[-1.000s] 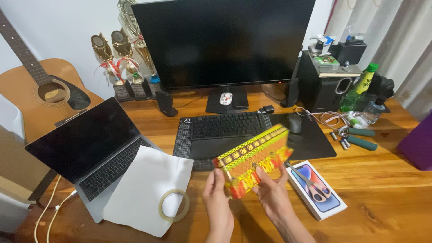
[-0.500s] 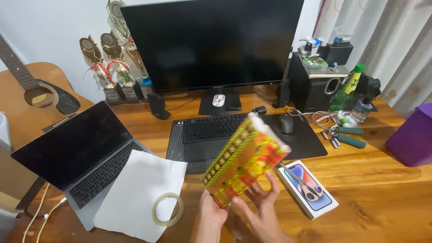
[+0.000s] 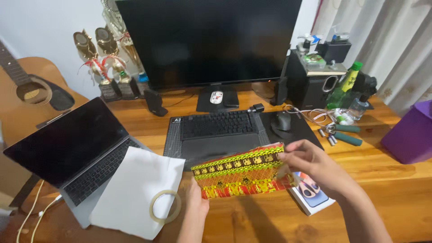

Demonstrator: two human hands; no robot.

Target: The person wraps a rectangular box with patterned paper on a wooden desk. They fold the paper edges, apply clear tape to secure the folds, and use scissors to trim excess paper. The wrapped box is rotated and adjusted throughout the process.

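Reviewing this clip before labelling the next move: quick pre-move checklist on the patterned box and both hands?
1. Left hand grips the patterned box at its left end: ok.
2. Right hand holds its right end: ok.
3. Box clear of the desk: cannot tell.
4. White sheet lies flat left of the box: ok.
5. Tape roll on the sheet, untouched: ok.
6. Scissors in reach: cannot tell, the right hand hides them.

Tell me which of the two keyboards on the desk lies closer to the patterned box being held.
The black standalone keyboard on the cutting mat, directly behind the yellow-red patterned box; the grey laptop's keyboard sits farther left, beyond the white paper sheet.
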